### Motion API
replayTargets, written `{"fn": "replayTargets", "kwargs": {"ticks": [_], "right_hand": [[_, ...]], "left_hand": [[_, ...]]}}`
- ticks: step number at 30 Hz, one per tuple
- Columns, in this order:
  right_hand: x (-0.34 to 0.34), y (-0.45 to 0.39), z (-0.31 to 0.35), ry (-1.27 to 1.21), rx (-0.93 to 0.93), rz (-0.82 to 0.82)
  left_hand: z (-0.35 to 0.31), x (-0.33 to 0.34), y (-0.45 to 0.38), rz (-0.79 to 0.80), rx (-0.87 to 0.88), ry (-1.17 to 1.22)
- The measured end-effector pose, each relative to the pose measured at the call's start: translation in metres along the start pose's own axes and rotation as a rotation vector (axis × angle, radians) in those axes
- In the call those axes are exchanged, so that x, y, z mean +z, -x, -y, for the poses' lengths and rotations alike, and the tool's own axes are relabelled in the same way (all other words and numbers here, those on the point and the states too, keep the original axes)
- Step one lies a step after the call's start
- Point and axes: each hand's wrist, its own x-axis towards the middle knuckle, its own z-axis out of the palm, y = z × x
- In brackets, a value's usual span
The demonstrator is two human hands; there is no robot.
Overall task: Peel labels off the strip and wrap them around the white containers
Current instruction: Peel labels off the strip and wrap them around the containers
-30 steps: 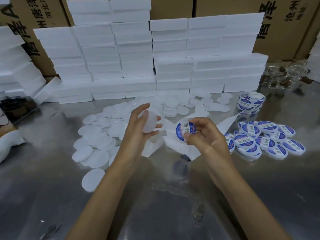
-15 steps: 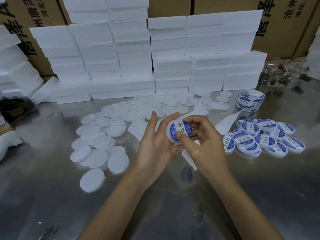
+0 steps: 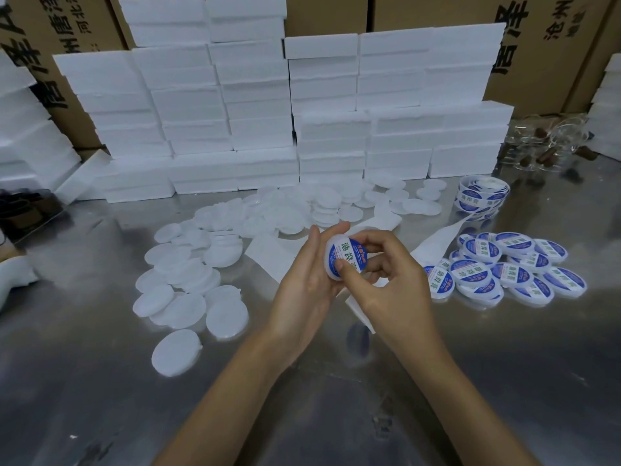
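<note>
My left hand [image 3: 307,274] cradles a round white container [image 3: 332,245] from behind, above the middle of the metal table [image 3: 100,381]. A blue and white label [image 3: 349,255] lies on the container's face. My right hand [image 3: 389,274] grips the container's edge, with its thumb pressing the label's lower part. The white backing strip [image 3: 433,243] trails from under my hands toward a coiled roll of labels [image 3: 480,193] at the right rear. Plain white containers [image 3: 188,290] lie scattered on the left. Labelled containers [image 3: 507,267] are piled on the right.
Stacks of white foam blocks [image 3: 262,122] form a wall along the back of the table, with brown cardboard boxes [image 3: 544,45] behind them. Clear plastic items [image 3: 551,142] sit at the far right rear. A dark tray [image 3: 27,206] stands at the left edge.
My hands came together: a second ago the left held a bare container and the right a peeled label. The label now sits on the container, and my right thumb has slid down its face.
</note>
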Motion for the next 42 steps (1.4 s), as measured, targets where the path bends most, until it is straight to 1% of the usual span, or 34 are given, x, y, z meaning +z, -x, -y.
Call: {"fn": "replayTargets", "kwargs": {"ticks": [4, 7, 10, 14, 16, 19, 22, 26, 28, 31, 34, 37, 41, 42], "right_hand": [[0.001, 0.003, 0.002, -0.013, 0.009, -0.029], [0.005, 0.007, 0.004, -0.049, 0.003, -0.061], [0.008, 0.007, 0.005, -0.032, -0.026, -0.077], [0.001, -0.002, 0.002, -0.113, 0.112, -0.085], [-0.002, -0.004, -0.001, -0.037, 0.13, -0.108], [0.001, -0.001, -0.003, 0.096, 0.056, -0.127], [0.0, 0.001, -0.006, 0.253, -0.066, -0.121], [-0.009, -0.003, -0.008, 0.476, -0.136, -0.132], [-0.009, -0.003, -0.009, 0.524, -0.176, -0.129], [-0.005, -0.001, -0.009, 0.535, -0.15, -0.13], [-0.004, -0.002, -0.011, 0.498, -0.163, -0.117], [-0.003, -0.003, -0.015, 0.47, -0.191, -0.119], [-0.001, -0.003, -0.019, 0.358, -0.087, -0.1], [-0.001, -0.003, -0.019, 0.314, -0.062, -0.092]], "left_hand": [[0.0, 0.001, -0.001, -0.01, 0.04, -0.03], [0.002, 0.002, -0.002, -0.018, 0.042, -0.008], [0.002, 0.001, -0.002, -0.036, 0.037, 0.009], [-0.001, -0.003, -0.001, -0.062, 0.045, 0.051], [-0.004, -0.004, -0.001, -0.064, 0.052, 0.126], [-0.006, -0.002, -0.001, -0.032, 0.011, 0.257], [-0.004, 0.001, 0.001, 0.021, -0.049, 0.275], [0.001, 0.005, 0.001, 0.068, -0.099, 0.31], [0.002, 0.005, 0.001, 0.101, -0.103, 0.359], [0.002, 0.003, 0.0, 0.136, -0.079, 0.382], [0.006, 0.0, -0.003, 0.122, -0.043, 0.296], [0.011, -0.004, -0.005, 0.082, 0.005, 0.144], [0.011, -0.013, -0.004, -0.094, 0.12, -0.239], [0.011, -0.015, -0.003, -0.148, 0.142, -0.295]]}}
